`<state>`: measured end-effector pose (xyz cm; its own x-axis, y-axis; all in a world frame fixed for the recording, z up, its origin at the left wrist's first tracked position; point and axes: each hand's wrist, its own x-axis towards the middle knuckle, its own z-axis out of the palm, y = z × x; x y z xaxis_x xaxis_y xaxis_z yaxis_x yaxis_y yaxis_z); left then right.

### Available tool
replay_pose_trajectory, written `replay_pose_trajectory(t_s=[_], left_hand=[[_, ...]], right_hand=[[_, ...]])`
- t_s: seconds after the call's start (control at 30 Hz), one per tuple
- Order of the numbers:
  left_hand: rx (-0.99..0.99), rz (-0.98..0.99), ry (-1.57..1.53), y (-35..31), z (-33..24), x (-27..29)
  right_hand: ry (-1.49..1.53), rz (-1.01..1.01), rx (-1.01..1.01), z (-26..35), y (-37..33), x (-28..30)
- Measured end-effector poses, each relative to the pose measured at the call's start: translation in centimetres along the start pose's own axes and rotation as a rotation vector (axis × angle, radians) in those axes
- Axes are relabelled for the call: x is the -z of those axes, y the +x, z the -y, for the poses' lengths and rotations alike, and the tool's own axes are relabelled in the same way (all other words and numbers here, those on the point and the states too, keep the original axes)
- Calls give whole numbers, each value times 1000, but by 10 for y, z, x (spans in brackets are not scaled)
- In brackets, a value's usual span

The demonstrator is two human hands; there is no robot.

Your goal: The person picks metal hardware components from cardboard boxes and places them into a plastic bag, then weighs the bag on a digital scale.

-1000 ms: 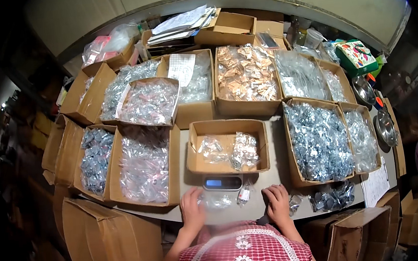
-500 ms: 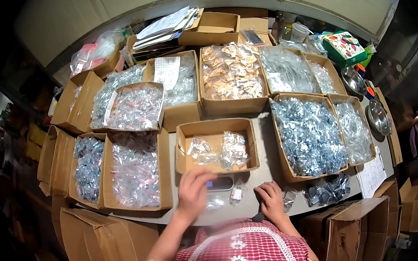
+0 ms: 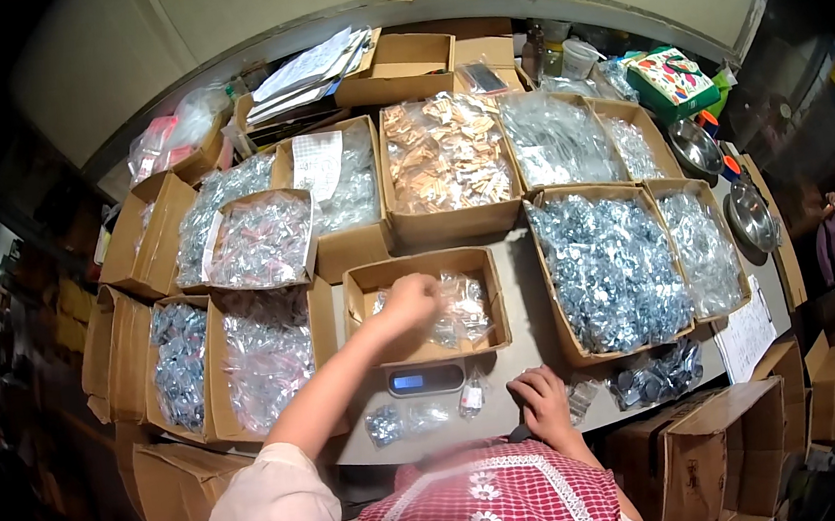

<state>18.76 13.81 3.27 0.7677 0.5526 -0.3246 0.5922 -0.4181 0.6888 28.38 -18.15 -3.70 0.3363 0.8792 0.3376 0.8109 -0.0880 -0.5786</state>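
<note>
My left hand point(image 3: 412, 304) is over the cardboard box point(image 3: 431, 348) in the middle of the table, its fingers curled together; whatever they hold is hidden. Small clear bags of metal parts point(image 3: 465, 308) lie in that box, partly covered by the hand. Just in front of the box sits a digital scale point(image 3: 427, 379) with a lit blue display. To its right, my right hand point(image 3: 541, 396) rests on the table with bent, slightly spread fingers, and no object shows in it. Between me and the scale are a bag of small bluish parts point(image 3: 384, 424), a clear bag point(image 3: 427, 417) and a small labelled bag point(image 3: 471, 396).
Boxes of bagged parts surround the middle: pinkish-clear bags point(image 3: 267, 350) left, copper-coloured parts point(image 3: 449, 152) behind, bluish metal parts point(image 3: 611, 267) right. Dark round parts in bags point(image 3: 657, 375) lie near the right front edge. Metal bowls point(image 3: 753, 215) and a clipboard point(image 3: 745, 337) are farther right.
My left hand has moved forward from beside the scale to over the middle box, uncovering the display and the bag of bluish parts. My right hand stays put. The view has shifted slightly.
</note>
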Motion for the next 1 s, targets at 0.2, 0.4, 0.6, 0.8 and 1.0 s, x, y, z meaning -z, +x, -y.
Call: replay_pose_trajectory(t_s=[0.2, 0.4, 0.6, 0.8, 1.0], left_hand=[[-185, 27, -597, -1, 19, 25], [-187, -110, -817, -20, 15, 61], [-130, -152, -741, -26, 31, 47], [-103, -54, -659, -26, 31, 23], [-79, 218, -709, -34, -3, 24]], right_hand=[[3, -32, -12, -2, 4, -2], [4, -40, -23, -2, 5, -2], [9, -39, 4, 2, 8, 2], [44, 5, -9, -1, 5, 1], [6, -54, 28, 1, 6, 3]])
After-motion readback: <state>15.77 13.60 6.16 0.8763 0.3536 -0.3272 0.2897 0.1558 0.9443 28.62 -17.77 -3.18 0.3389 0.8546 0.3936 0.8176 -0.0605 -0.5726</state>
